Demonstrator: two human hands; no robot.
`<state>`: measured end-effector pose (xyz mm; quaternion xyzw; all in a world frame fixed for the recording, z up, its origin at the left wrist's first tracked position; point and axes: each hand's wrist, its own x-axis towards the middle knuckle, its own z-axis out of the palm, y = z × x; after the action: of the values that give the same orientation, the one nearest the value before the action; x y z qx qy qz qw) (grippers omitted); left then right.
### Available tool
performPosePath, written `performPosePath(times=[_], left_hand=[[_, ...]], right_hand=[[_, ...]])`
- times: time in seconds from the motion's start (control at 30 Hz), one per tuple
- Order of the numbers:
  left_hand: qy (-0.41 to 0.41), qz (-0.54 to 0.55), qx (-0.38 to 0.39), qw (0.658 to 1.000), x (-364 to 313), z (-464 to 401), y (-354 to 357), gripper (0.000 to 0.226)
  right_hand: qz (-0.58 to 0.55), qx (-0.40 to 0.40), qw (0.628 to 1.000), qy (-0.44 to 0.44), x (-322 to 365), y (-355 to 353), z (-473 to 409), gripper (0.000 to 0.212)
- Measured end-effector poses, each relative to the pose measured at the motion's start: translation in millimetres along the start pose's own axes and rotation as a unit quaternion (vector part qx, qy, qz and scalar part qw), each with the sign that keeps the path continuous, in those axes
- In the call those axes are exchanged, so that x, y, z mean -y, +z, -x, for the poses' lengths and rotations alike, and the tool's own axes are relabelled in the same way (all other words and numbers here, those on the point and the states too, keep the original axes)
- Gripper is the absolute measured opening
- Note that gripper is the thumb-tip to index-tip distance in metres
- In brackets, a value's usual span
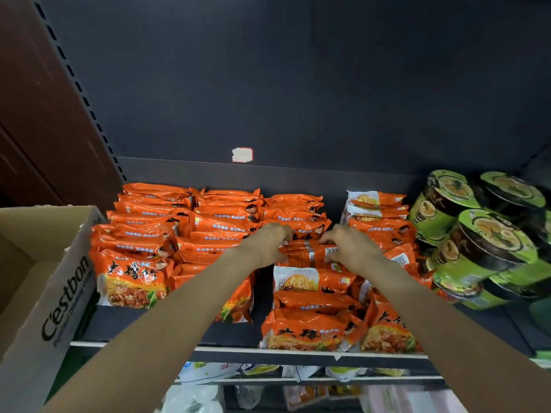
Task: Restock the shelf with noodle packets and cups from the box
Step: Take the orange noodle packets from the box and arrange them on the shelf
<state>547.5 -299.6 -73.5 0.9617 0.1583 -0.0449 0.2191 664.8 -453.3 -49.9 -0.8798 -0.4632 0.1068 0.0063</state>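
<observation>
A dark metal shelf [155, 329] with a dark back panel carries rows of orange plastic noodle packets [137, 251] standing on edge, and stacked green-lidded noodle cups [477, 234] at its right end. A small white-and-red sticker [242, 155] sits on the back panel. At the left, an open brown cardboard box [59, 293] leans against the shelf; its contents are hidden. Both arms reach forward: the left hand [269, 244] and right hand [350, 248] grasp the ends of one orange noodle packet [307, 253], held just above the third row.

box [44, 281] cut off left — cups [489, 239] blurred
</observation>
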Motion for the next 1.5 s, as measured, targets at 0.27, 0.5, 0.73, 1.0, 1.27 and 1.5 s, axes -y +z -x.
performPosePath(times=[0.27, 0.5, 0.73, 1.0, 1.27, 1.5], left_hand=[[-0.042, 0.075, -0.051, 0.995, 0.1, 9.6, -12.2, 0.045], [-0.053, 0.124, -0.029, 0.990, -4.7, 18.1, -14.0, 0.038], [-0.038, 0.129, -0.028, 0.991, -12.1, 29.2, -9.4, 0.037], [-0.024, 0.131, -0.054, 0.990, -33.7, 35.0, -1.9, 0.037], [0.041, 0.224, 0.034, 0.973, -31.8, 55.3, -5.4, 0.046], [-0.027, 0.246, 0.022, 0.969, -12.2, 66.5, -3.1, 0.043]], right_hand=[[0.062, -0.063, 0.991, 0.104, 17.6, -1.8, -1.5, 0.053], [-0.051, -0.030, 0.992, 0.116, 14.4, 3.3, 5.9, 0.059], [-0.147, -0.006, 0.983, 0.112, 14.1, 3.4, 20.3, 0.058], [-0.186, -0.020, 0.967, 0.175, 17.1, 11.0, 35.6, 0.051], [-0.209, -0.011, 0.948, 0.241, 28.4, 9.8, 44.1, 0.089], [-0.284, -0.036, 0.932, 0.222, 35.7, 7.3, 41.5, 0.038]])
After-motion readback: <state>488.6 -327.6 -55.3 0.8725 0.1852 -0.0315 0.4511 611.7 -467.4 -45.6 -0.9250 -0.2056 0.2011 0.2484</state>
